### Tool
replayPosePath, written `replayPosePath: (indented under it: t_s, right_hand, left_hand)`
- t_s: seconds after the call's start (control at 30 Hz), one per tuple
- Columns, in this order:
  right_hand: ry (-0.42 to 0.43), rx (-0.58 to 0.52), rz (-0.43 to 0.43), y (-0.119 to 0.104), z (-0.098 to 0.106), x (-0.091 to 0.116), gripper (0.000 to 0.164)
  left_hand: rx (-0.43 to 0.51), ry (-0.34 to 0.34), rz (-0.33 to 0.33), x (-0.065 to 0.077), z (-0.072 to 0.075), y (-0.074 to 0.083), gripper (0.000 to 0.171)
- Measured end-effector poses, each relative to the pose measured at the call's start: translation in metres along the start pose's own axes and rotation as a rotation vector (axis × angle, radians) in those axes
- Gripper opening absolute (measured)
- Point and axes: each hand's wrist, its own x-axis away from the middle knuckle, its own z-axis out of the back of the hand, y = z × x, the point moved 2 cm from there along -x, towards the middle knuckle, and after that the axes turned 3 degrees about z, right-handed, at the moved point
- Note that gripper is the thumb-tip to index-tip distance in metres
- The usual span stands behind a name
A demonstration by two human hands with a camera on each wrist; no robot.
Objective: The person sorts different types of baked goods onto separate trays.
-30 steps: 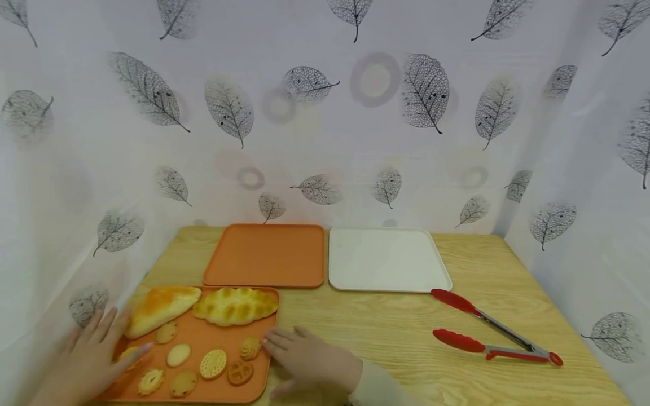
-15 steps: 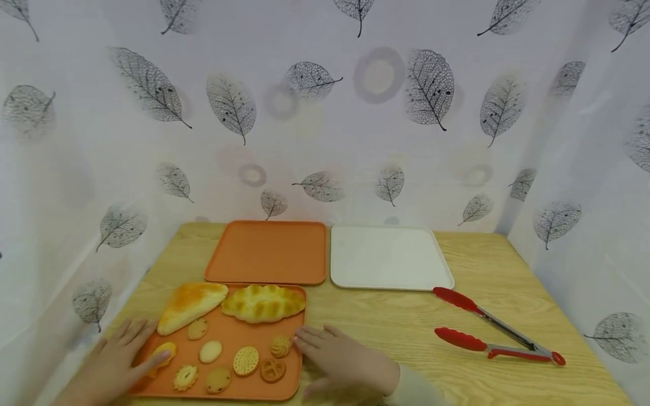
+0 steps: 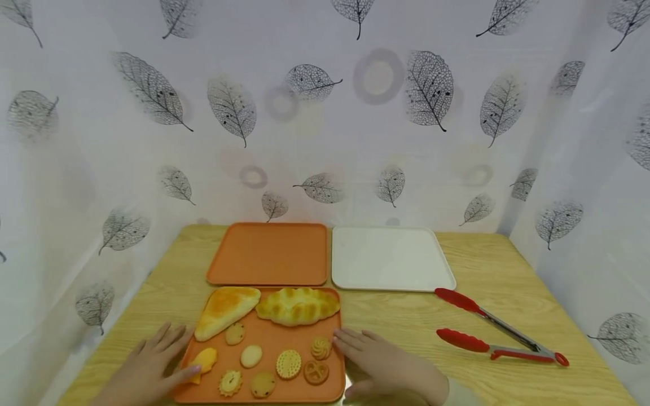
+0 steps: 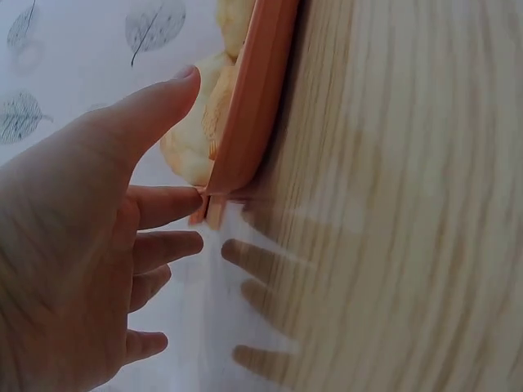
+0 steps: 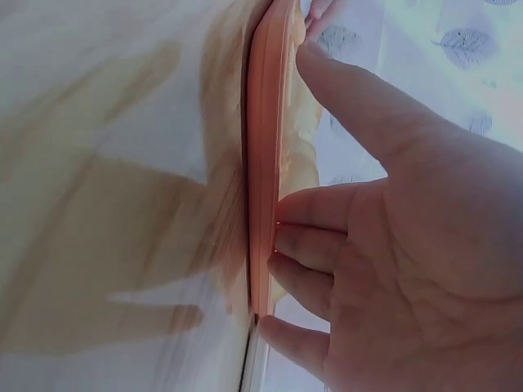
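Observation:
An orange tray lies on the near part of the table, between my two hands. On it are a triangular bread, a long ridged bread and several cookies. At its left edge is my left hand, fingers extended; the thumb reaches over the rim beside a yellow piece. My right hand has its straight fingers at the opposite edge. In the right wrist view its fingertips lie along the tray's side wall. The left wrist view shows the index fingertip at the tray's corner.
Behind, a second orange tray and a white tray stand side by side. Spread red-handled tongs lie at the right on the wooden table. A leaf-printed curtain surrounds the table on three sides.
The near orange tray, with its breads and cookies, has slid to the right. Both hands have moved right along with it. The two rear trays and the tongs have stayed in place.

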Motion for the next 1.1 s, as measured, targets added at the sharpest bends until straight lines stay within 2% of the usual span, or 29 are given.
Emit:
replayPosePath:
  t_s: [0.37, 0.57, 0.7, 0.9, 1.1]
  right_hand:
    - [0.083, -0.128, -0.074, 0.018, -0.002, 0.055, 0.089]
    - [0.114, -0.108, -0.161, 0.028, -0.005, 0.080, 0.095]
    - [0.146, -0.076, -0.184, 0.034, -0.008, 0.092, 0.098]
    - [0.185, -0.043, -0.214, 0.041, -0.012, 0.108, 0.101]
    - [0.199, -0.023, -0.242, 0.043, -0.014, 0.117, 0.100]
  left_hand:
    - [0.062, -0.045, -0.130, -0.010, -0.003, 0.042, 0.078]
    - [0.073, -0.093, -0.240, -0.018, -0.006, 0.064, 0.082]
    - [0.067, -0.101, -0.289, -0.023, -0.007, 0.077, 0.093]
    - [0.049, -0.131, -0.329, -0.032, -0.010, 0.092, 0.105]
    - [0.039, -0.168, -0.320, -0.036, -0.011, 0.103, 0.112]
